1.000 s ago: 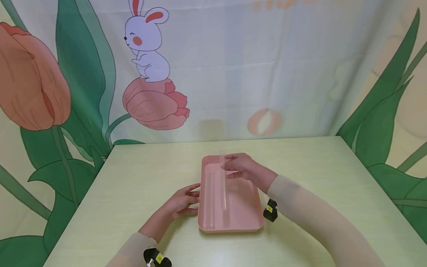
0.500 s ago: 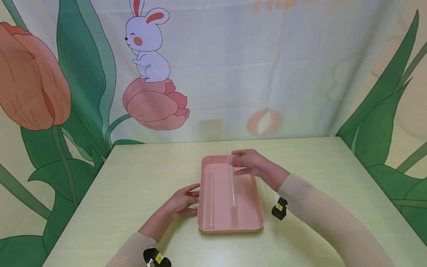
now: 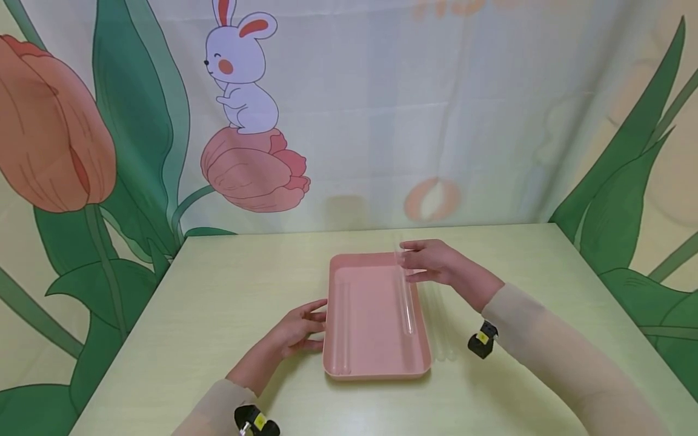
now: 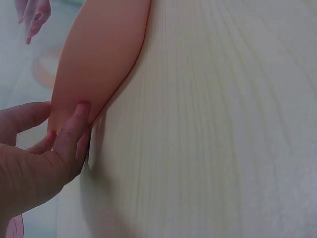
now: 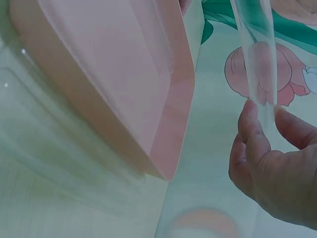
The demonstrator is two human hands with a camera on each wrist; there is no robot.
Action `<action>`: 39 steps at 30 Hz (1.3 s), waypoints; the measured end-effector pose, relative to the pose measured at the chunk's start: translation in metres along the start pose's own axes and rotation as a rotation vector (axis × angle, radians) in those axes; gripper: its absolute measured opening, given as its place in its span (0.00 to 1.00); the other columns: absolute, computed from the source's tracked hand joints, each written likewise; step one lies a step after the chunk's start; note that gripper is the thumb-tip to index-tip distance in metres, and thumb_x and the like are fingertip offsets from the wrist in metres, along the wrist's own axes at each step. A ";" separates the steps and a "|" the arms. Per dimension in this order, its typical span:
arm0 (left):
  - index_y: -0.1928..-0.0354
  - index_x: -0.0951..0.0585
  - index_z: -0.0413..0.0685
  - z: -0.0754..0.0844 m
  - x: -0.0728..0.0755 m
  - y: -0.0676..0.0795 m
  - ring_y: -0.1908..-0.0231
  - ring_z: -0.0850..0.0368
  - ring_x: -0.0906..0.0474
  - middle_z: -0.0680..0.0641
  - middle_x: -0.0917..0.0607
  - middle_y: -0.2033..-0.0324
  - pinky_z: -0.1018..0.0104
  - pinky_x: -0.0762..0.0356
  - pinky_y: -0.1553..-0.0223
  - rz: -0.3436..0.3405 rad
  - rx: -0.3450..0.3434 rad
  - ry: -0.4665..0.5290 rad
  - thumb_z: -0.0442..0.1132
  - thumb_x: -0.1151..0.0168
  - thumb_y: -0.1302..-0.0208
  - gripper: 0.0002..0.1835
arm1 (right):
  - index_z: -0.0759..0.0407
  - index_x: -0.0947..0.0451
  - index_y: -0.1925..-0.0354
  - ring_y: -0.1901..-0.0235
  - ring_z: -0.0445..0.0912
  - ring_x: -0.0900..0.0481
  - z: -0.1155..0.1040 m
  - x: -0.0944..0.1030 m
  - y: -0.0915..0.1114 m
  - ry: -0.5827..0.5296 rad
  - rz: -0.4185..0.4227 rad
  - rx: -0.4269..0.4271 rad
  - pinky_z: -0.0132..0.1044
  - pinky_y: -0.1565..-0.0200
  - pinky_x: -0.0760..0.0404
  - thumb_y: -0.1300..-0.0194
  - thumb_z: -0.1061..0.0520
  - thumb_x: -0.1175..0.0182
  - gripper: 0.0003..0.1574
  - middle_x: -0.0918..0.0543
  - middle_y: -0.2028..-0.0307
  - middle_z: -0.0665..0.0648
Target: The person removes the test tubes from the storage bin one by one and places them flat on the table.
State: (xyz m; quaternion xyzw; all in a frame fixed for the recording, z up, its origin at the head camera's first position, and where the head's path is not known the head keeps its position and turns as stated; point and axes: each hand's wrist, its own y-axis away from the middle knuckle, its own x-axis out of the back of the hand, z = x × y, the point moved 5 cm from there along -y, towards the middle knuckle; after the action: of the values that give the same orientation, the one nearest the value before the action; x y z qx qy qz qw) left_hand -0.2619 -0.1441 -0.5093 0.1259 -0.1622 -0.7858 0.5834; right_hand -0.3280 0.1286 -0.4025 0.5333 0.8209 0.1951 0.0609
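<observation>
My right hand [image 3: 431, 261] pinches a clear test tube [image 3: 408, 312] between thumb and fingers near its far end. The tube hangs lengthwise over the right side of a pink tray [image 3: 376, 369], its rounded end toward me. In the right wrist view, the tube [image 5: 261, 59] rises from the fingertips. Another clear test tube [image 3: 343, 339] lies along the tray's left side. With extended fingers, my left hand [image 3: 299, 330] touches the tray's left wall. The left wrist view shows those fingertips against the pink wall [image 4: 106, 49].
Clear test tubes [image 3: 440, 348] lie on the pale wooden table [image 3: 240, 284] beside the tray's right wall, their number hard to tell. Behind the table hangs a curtain [image 3: 360, 121] printed with a rabbit and tulips.
My right hand has moved rightward with the test tube, from the tray's middle to above its right side. Tubes on the table at the right now show. The left hand and tray stay put.
</observation>
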 end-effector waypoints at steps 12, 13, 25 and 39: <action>0.21 0.41 0.41 -0.002 0.000 0.000 0.54 0.57 0.17 0.29 0.31 0.28 0.64 0.13 0.63 0.001 0.008 0.000 0.24 0.49 0.29 0.35 | 0.67 0.52 0.20 0.28 0.57 0.31 0.009 0.026 0.012 0.034 0.029 0.000 0.33 0.49 0.14 0.22 0.62 0.50 0.40 0.41 0.23 0.72; 0.21 0.41 0.41 -0.002 0.000 0.000 0.54 0.57 0.17 0.29 0.31 0.28 0.64 0.13 0.63 0.001 0.009 -0.001 0.24 0.49 0.29 0.35 | 0.67 0.51 0.20 0.31 0.54 0.28 0.009 0.028 0.013 0.038 0.036 -0.001 0.33 0.49 0.14 0.22 0.62 0.49 0.40 0.40 0.23 0.72; 0.21 0.41 0.41 0.000 -0.001 0.000 0.54 0.57 0.17 0.29 0.31 0.28 0.64 0.13 0.63 -0.007 0.007 0.012 0.23 0.49 0.29 0.35 | 0.68 0.53 0.20 0.28 0.56 0.31 0.014 0.045 0.022 0.062 0.050 0.011 0.33 0.48 0.14 0.21 0.60 0.49 0.41 0.41 0.23 0.73; 0.21 0.40 0.42 0.000 0.000 0.001 0.54 0.57 0.17 0.30 0.30 0.28 0.65 0.14 0.64 0.009 0.014 0.007 0.23 0.48 0.29 0.36 | 0.69 0.53 0.20 0.39 0.44 0.23 0.038 0.066 0.023 0.062 0.096 -0.026 0.31 0.52 0.14 0.22 0.60 0.48 0.42 0.42 0.23 0.74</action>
State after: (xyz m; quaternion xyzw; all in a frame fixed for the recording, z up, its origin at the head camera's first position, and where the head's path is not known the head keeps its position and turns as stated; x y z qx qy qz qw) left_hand -0.2615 -0.1444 -0.5088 0.1321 -0.1662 -0.7816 0.5865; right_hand -0.3248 0.2057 -0.4215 0.5649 0.7933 0.2246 0.0330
